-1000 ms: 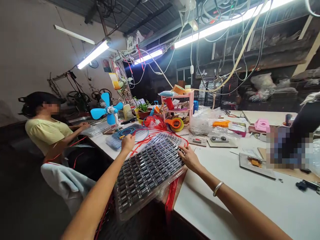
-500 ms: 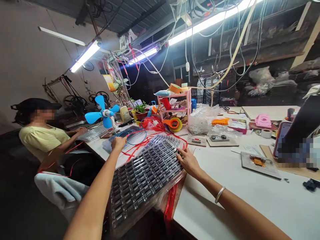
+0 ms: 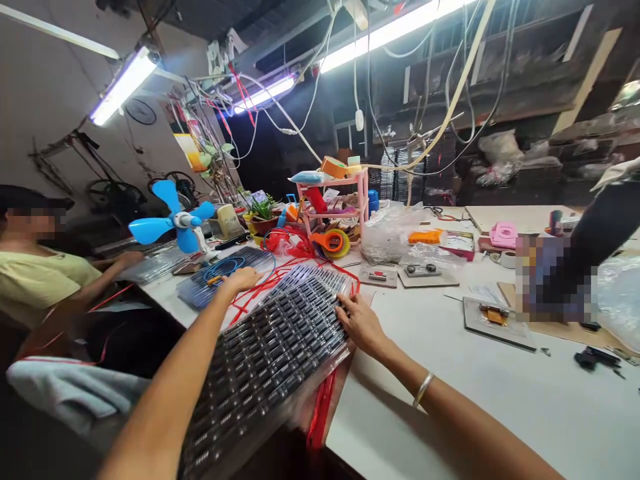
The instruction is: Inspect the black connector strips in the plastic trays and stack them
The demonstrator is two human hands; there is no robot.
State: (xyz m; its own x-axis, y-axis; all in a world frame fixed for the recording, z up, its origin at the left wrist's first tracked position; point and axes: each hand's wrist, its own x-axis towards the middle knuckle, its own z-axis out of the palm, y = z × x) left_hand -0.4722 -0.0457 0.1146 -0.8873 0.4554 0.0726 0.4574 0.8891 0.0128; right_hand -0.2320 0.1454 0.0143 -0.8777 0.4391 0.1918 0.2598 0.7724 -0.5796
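The tray (image 3: 270, 347) of dark parts lay at a slant before the person, its far end by the table (image 3: 425, 400) and its near end jutting past the edge. The right hand (image 3: 364, 325) touched the tray's right side, fingers bent and slightly apart; whether they pinched it could not be told (a bangle (image 3: 423, 390) circled that wrist). The left hand (image 3: 244, 279) was beyond the tray's left side, near the blue wire (image 3: 220, 268), its fingers curled; what, if anything, they held could not be told. Red straps (image 3: 320, 410) hung below the tray's right side. A fan (image 3: 185, 221) stood farther left, and a co-worker (image 3: 40, 273) in yellow sat past it
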